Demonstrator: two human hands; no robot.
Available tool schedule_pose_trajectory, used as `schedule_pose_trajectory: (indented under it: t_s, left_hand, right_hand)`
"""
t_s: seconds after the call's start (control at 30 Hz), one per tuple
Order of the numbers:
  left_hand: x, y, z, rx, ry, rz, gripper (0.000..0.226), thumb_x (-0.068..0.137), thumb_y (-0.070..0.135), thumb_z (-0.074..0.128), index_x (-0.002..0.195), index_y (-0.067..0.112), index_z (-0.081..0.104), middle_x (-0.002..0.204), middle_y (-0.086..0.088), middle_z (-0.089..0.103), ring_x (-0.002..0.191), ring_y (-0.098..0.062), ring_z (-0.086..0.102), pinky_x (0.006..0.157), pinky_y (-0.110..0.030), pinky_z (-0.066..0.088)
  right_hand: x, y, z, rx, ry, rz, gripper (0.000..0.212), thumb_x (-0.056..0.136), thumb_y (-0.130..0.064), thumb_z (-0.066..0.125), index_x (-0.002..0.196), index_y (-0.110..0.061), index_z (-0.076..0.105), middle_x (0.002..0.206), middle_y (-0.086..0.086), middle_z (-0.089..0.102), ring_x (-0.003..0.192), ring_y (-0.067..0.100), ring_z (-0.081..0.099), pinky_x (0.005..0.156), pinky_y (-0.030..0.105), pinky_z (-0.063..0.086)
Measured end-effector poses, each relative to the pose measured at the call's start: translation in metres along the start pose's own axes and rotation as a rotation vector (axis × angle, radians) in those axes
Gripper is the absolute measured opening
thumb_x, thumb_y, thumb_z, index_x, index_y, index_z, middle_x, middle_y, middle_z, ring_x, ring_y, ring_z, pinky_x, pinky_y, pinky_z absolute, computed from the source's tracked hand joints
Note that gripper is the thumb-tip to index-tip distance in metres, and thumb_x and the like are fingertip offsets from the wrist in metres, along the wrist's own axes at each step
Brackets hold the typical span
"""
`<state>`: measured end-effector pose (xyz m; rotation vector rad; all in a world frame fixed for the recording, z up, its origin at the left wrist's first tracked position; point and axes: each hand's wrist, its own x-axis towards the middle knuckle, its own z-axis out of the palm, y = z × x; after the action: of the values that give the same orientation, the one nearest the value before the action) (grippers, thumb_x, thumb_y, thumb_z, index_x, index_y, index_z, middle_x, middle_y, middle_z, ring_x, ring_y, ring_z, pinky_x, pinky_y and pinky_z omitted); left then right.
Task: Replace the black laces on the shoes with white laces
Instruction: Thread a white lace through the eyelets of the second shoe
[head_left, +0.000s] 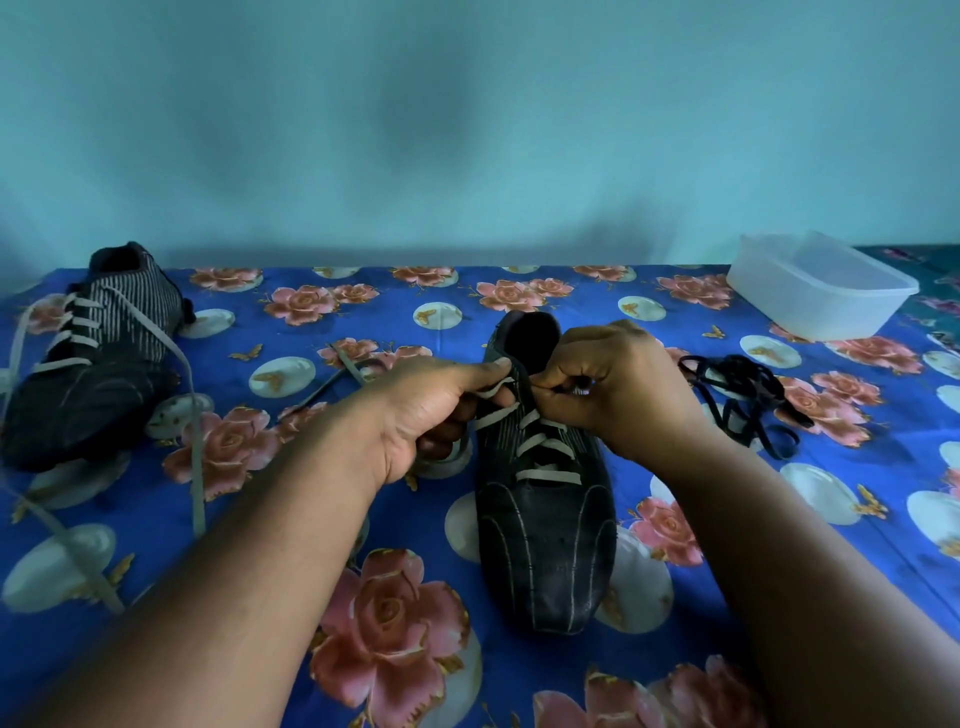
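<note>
A black shoe (545, 551) lies in the middle of the table with its toe toward me, and a white lace (548, 475) crosses its lower eyelets. My left hand (431, 410) pinches a loop of that white lace at the shoe's upper left side. My right hand (618, 384) grips the lace at the upper right eyelets, fingers curled tight. A second black shoe (98, 358) sits at the far left, strung with a white lace (195, 431) whose long ends trail over the cloth. A heap of black laces (748, 400) lies to the right of the middle shoe.
A blue cloth with pink roses (389, 623) covers the table. A clear plastic container (821, 286) stands at the back right corner. A teal wall rises behind the table's far edge.
</note>
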<state>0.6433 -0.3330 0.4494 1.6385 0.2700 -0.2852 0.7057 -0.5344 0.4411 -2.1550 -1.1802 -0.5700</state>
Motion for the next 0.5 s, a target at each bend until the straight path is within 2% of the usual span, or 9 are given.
schedule_pose_trajectory:
  t_s: [0.1, 0.13, 0.2, 0.27, 0.33, 0.37, 0.43, 0.47, 0.5]
  left_hand:
    - [-0.001, 0.001, -0.001, -0.014, -0.030, -0.024, 0.032, 0.096, 0.043, 0.065, 0.076, 0.018, 0.071, 0.049, 0.010, 0.025, 0.043, -0.007, 0.015, 0.045, -0.021, 0.009]
    - [-0.001, 0.001, -0.001, -0.019, -0.032, -0.026, 0.032, 0.095, 0.042, 0.066, 0.074, 0.019, 0.071, 0.049, 0.010, 0.025, 0.043, -0.007, 0.015, 0.046, -0.021, 0.009]
    - [-0.001, 0.002, -0.003, -0.024, -0.035, -0.021, 0.030, 0.094, 0.041, 0.068, 0.073, 0.019, 0.069, 0.049, 0.010, 0.025, 0.043, -0.007, 0.015, 0.046, -0.021, 0.009]
    - [0.000, 0.002, -0.004, -0.013, -0.046, -0.010, 0.031, 0.094, 0.040, 0.068, 0.070, 0.020, 0.068, 0.050, 0.010, 0.025, 0.044, -0.007, 0.015, 0.046, -0.021, 0.010]
    - [0.002, 0.000, -0.006, 0.009, -0.054, 0.021, 0.036, 0.093, 0.040, 0.070, 0.063, 0.021, 0.069, 0.051, 0.010, 0.027, 0.044, -0.007, 0.018, 0.043, -0.019, 0.012]
    - [0.002, -0.001, -0.006, 0.038, -0.052, 0.049, 0.035, 0.092, 0.040, 0.071, 0.063, 0.021, 0.070, 0.050, 0.009, 0.030, 0.043, -0.007, 0.020, 0.042, -0.019, 0.015]
    - [-0.002, 0.001, -0.006, 0.133, -0.006, 0.138, 0.028, 0.091, 0.042, 0.071, 0.077, 0.018, 0.074, 0.051, 0.011, 0.040, 0.043, -0.005, 0.030, 0.041, -0.018, 0.024]
    - [-0.003, 0.001, -0.005, 0.192, 0.034, 0.203, 0.026, 0.093, 0.040, 0.069, 0.085, 0.015, 0.075, 0.050, 0.015, 0.045, 0.043, -0.001, 0.036, 0.043, -0.015, 0.028]
    - [-0.002, 0.001, -0.006, 0.263, 0.071, 0.281, 0.026, 0.097, 0.036, 0.066, 0.090, 0.012, 0.074, 0.046, 0.019, 0.047, 0.042, 0.002, 0.041, 0.044, -0.010, 0.030]
  right_hand:
    - [-0.006, 0.002, -0.008, 0.192, -0.088, 0.138, 0.009, 0.084, -0.009, 0.081, 0.077, -0.015, 0.078, 0.070, -0.012, 0.069, 0.062, 0.002, 0.061, 0.060, 0.017, 0.044]
    - [-0.007, 0.002, -0.011, 0.269, -0.126, 0.209, 0.006, 0.086, -0.011, 0.080, 0.082, -0.015, 0.080, 0.072, -0.011, 0.072, 0.063, 0.001, 0.062, 0.062, 0.016, 0.045]
    - [-0.006, 0.005, -0.012, 0.375, -0.185, 0.327, 0.006, 0.090, -0.014, 0.076, 0.087, -0.016, 0.080, 0.074, -0.006, 0.074, 0.062, 0.007, 0.063, 0.063, 0.030, 0.052]
    - [-0.002, 0.006, -0.011, 0.416, -0.213, 0.420, 0.011, 0.096, -0.018, 0.070, 0.089, -0.021, 0.078, 0.070, -0.001, 0.073, 0.058, 0.026, 0.059, 0.061, 0.046, 0.052]
    - [0.002, 0.005, -0.009, 0.400, -0.256, 0.456, 0.013, 0.099, -0.024, 0.067, 0.092, -0.026, 0.078, 0.066, -0.001, 0.071, 0.059, 0.038, 0.056, 0.060, 0.049, 0.051]
    - [0.003, 0.004, -0.009, 0.385, -0.285, 0.461, 0.014, 0.100, -0.025, 0.066, 0.095, -0.028, 0.078, 0.063, -0.005, 0.068, 0.059, 0.035, 0.057, 0.059, 0.044, 0.049]
    - [0.005, 0.002, -0.009, 0.356, -0.333, 0.464, 0.015, 0.100, -0.022, 0.064, 0.096, -0.027, 0.078, 0.057, -0.013, 0.062, 0.056, 0.010, 0.054, 0.058, 0.024, 0.045]
    - [0.006, 0.003, -0.010, 0.364, -0.353, 0.467, 0.015, 0.101, -0.021, 0.064, 0.096, -0.026, 0.077, 0.058, -0.014, 0.060, 0.056, 0.004, 0.051, 0.058, 0.017, 0.043]
    - [0.006, 0.004, -0.011, 0.398, -0.373, 0.478, 0.014, 0.101, -0.021, 0.064, 0.095, -0.025, 0.077, 0.060, -0.014, 0.059, 0.057, 0.003, 0.049, 0.060, 0.016, 0.042]
